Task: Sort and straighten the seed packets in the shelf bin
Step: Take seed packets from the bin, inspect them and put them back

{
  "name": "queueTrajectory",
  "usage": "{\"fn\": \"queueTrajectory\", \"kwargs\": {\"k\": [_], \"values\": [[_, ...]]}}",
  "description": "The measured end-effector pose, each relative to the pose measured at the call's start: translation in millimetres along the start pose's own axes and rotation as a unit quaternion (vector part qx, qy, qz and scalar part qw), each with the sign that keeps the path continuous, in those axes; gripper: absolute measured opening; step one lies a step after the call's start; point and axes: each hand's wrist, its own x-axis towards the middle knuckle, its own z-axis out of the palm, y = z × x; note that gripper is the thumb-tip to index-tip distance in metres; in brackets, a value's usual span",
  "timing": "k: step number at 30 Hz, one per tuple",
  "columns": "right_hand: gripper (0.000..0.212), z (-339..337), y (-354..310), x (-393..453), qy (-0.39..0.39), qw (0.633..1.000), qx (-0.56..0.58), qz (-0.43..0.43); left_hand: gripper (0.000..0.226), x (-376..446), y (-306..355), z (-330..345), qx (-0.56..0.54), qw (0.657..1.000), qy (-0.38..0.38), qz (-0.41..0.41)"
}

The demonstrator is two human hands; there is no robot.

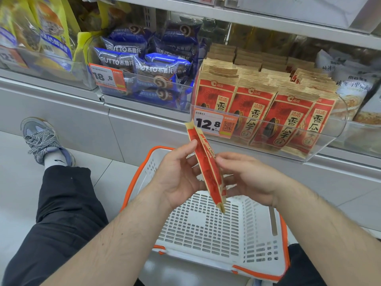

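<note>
I see two seed packets held edge-on between both hands, above a white basket with an orange rim. The left hand has its thumb on the near face of the packets and its fingers curled behind them, gripping the middle section. The right hand lies against the opposite side; its fingers curl loosely toward the packets' right face and touch it, with the thumb below near the lower edge. The packets tilt, top end toward the shelf and bottom end pointing down over the basket.

The clear shelf bin sits at the shelf's front edge, directly beyond the hands. It holds rows of upright red-and-tan packets, the rightmost front packet leaning. Each front face reads "洽洽" and "香瓜子". A price tag at the bin's front left corner reads "12.8" and carries a QR code.

The neighbouring bin to the left holds blue bread packs printed "BRUTTO 布鲁托", tagged "18.8".
</note>
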Motion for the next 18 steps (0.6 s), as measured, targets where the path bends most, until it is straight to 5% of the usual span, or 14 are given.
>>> {"fn": "queueTrajectory", "kwargs": {"k": [10, 18], "values": [[0.028, 3.4, 5.3, 4.5, 0.081, 0.989, -0.121, -0.035, 0.047, 0.5, 4.7, 2.4, 0.073, 0.995, 0.064, 0.006], [0.02, 0.7, 2.8, 5.6, 0.169, 0.968, -0.16, -0.099, 0.03, -0.5, -2.6, -3.6, 0.136, 0.983, 0.112, 0.044]]}}
